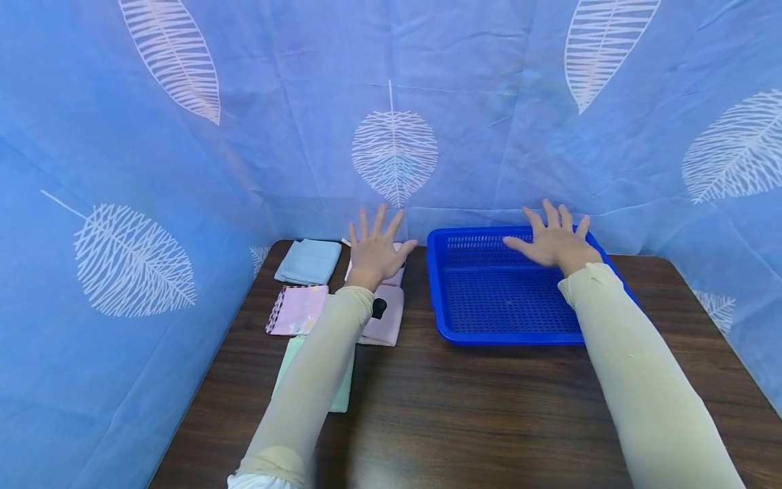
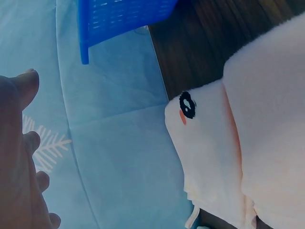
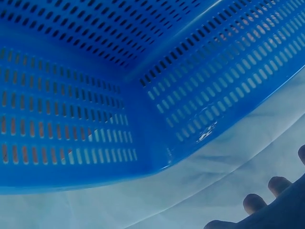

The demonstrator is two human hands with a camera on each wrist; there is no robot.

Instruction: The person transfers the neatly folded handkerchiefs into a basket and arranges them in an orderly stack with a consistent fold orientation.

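**While your left hand [image 1: 375, 258] and right hand [image 1: 554, 246] are spread wide, a blue basket [image 1: 513, 337] sits on the table [image 1: 464, 414]**

Your left hand's fingers and thumb are straight and fanned apart in front of a far pale pink cloth [image 1: 398, 275], hiding part of it from the head view; the left wrist view shows a gap between them. Your right hand is spread the same way over the far right part of the basket, and in the right wrist view its fingertips are clear of the rim.

To the basket's left you have several folded cloths. A near pale pink cloth [image 1: 389, 322] with a black mark lies just nearer to you than the far one. Further left is a light blue cloth [image 1: 309, 261], then a bright pink cloth [image 1: 298, 311] with a checked edge, then a green cloth [image 1: 341, 401], partly hidden by your left sleeve [image 1: 318, 367]. Behind the table hangs a blue curtain [image 1: 293, 149] with white leaves.
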